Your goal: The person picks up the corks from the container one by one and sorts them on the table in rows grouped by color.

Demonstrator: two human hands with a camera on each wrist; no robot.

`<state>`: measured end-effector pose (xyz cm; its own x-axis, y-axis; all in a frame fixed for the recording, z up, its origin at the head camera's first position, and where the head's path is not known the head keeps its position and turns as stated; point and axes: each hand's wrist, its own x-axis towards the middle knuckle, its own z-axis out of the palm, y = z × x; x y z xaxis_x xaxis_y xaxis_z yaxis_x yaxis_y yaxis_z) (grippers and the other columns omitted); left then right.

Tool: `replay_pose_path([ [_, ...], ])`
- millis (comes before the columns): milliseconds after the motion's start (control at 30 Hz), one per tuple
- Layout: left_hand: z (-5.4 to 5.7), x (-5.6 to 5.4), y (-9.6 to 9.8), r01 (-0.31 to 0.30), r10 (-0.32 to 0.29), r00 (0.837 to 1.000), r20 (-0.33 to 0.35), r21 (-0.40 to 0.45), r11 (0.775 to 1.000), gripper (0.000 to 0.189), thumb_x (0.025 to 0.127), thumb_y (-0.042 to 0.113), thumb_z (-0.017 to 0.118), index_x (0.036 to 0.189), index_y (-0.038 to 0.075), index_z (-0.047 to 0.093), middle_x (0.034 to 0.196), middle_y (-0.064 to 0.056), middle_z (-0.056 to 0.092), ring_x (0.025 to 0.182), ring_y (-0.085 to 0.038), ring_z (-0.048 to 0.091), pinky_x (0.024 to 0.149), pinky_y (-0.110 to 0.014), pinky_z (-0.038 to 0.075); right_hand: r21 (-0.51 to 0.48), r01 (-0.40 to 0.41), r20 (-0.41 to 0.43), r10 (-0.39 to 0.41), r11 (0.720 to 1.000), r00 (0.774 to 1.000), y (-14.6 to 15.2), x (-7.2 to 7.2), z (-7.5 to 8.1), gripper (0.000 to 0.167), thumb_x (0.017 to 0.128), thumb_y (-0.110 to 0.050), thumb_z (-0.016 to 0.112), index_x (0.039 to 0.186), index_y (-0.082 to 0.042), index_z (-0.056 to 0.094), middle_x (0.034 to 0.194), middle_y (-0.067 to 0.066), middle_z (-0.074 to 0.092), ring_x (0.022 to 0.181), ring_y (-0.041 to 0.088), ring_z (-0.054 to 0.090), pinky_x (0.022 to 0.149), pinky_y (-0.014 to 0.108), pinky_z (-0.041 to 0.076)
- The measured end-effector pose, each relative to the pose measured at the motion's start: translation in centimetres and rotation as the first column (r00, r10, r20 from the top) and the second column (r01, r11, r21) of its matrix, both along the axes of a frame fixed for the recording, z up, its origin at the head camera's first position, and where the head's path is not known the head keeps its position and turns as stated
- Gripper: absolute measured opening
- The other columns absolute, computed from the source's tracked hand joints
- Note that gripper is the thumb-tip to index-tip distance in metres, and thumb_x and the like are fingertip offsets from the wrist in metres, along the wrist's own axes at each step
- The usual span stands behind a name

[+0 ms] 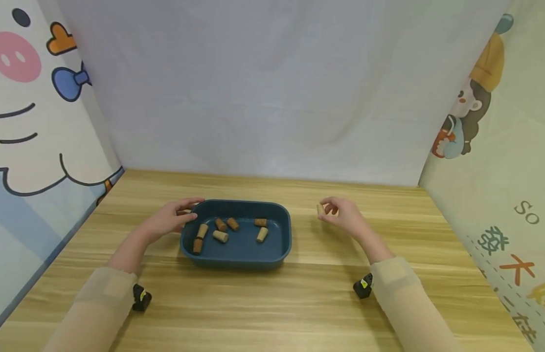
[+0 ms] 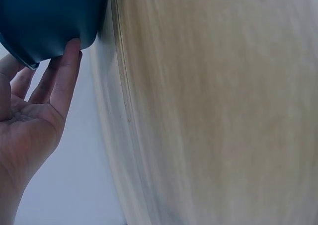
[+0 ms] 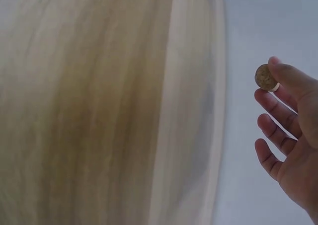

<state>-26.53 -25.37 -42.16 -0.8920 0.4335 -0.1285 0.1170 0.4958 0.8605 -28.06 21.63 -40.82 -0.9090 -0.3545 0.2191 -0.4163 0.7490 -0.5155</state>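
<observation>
A dark blue rectangular tub [image 1: 237, 264] rests on the wooden table, with several corks [image 1: 220, 236] lying in it. At its left end my left hand [image 1: 169, 218] holds the rim, the thumb over the edge. In the left wrist view, the fingers [image 2: 65, 83] of that hand reach against the outer wall of the tub [image 2: 54, 16]. To the right of the tub, my right hand [image 1: 344, 215] pinches a cork [image 1: 320, 209] between thumb and fingertips. The right wrist view shows the round end of this cork [image 3: 265, 78], the other fingers loosely bent below it.
The wooden table [image 1: 255, 313] reaches back to a white cloth wall [image 1: 272, 98]. Printed panels stand at the left [image 1: 30, 122] and the right [image 1: 501, 195]. Each sleeve cuff has a small black device, one at the left wrist [image 1: 142, 298] and one at the right [image 1: 363, 286].
</observation>
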Motion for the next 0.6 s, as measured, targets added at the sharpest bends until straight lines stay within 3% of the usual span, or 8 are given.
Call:
replay_pose_path([
  [300, 0.4, 0.0, 0.3, -0.007, 0.007, 1.000, 0.002, -0.002, 1.000, 0.052, 0.101, 0.022, 0.046, 0.150, 0.017, 0.029, 0.150, -0.025, 0.025, 0.130, -0.045, 0.036, 0.086, -0.052, 0.049, -0.005, 0.001, 0.147, 0.000, 1.000, 0.989, 0.5, -1.2, -1.5, 0.038, 0.084, -0.018, 0.073, 0.114, 0.003, 0.062, 0.089, 0.010, 0.068, 0.078, 0.019, 0.058, 0.071, 0.033, 0.048],
  [600, 0.4, 0.2, 0.3, -0.012, 0.012, 1.000, 0.018, 0.006, 1.000, 0.053, 0.101, 0.023, 0.046, 0.150, 0.016, 0.027, 0.150, -0.026, 0.024, 0.131, -0.045, 0.035, 0.086, -0.051, 0.050, 0.029, -0.002, 0.201, -0.004, 1.000, 0.980, 0.5, -1.9, -2.3, 0.034, 0.084, -0.020, 0.073, 0.109, 0.001, 0.064, 0.088, 0.010, 0.068, 0.080, 0.020, 0.061, 0.075, 0.036, 0.050],
])
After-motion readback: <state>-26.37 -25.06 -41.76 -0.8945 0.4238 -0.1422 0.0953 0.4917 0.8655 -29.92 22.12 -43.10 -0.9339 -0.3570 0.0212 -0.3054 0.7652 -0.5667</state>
